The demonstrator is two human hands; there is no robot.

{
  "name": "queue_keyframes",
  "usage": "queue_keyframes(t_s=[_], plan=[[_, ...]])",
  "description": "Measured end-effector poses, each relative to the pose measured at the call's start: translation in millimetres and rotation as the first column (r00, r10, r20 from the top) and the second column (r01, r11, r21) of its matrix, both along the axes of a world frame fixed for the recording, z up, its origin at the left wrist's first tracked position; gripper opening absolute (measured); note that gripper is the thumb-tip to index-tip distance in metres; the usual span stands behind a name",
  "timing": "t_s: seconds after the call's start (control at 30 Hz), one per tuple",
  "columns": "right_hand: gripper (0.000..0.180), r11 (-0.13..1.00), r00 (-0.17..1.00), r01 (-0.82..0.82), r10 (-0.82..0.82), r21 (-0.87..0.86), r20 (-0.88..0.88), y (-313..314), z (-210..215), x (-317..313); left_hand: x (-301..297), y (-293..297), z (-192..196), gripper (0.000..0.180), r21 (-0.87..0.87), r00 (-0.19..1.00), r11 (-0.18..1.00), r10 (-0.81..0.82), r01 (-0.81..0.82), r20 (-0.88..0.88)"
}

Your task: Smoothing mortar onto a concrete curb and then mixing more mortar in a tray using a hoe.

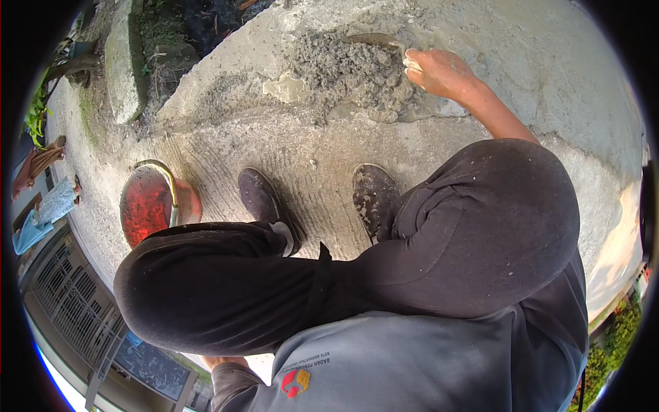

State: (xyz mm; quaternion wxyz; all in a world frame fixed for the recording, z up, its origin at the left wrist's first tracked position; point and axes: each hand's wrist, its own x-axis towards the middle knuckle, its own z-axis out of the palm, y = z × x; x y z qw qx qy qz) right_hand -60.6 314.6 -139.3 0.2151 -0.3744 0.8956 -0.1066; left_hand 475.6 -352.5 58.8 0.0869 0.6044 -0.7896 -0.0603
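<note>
My right hand (439, 72) is closed round the pale handle of a trowel. The trowel's thin blade (374, 39) lies against the far edge of a heap of wet grey mortar (353, 72), and part of it is hidden there. The mortar rests on the concrete ground, with a small pale wet puddle (284, 88) at its left side. Down at the lower left, only a bit of my left hand (225, 360) shows beyond my bent knee. Its fingers are hidden.
A red bucket (187, 199) with a yellowish rim stands left of my dark shoes (262, 196). A concrete kerb block (125, 65) and a dark ditch (206, 24) lie at the far left. Two people in brown (40, 167) and light blue (55, 204) clothes appear at the left edge.
</note>
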Motion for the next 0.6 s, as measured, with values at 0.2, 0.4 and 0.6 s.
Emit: queue_keyframes(t_s=[0.2,0.4,0.6], plan=[[0.036,0.943,0.981,-0.165,0.127,0.289,0.147,16,35,22,53,10,-13,0.052,-0.048,0.993,0.998,0.042,-0.037,0.11],[0.042,0.981,0.98,0.193,-0.193,-0.007,0.037,59,47,38,60,18,-15,0.056,-0.122,0.978,0.992,0.051,-0.026,0.203],[0.048,0.938,0.779,0.338,-0.326,0.079,0.536,69,17,121,-6,0,-40,0.061,-0.192,0.974,0.98,-0.014,0.059,0.225]])
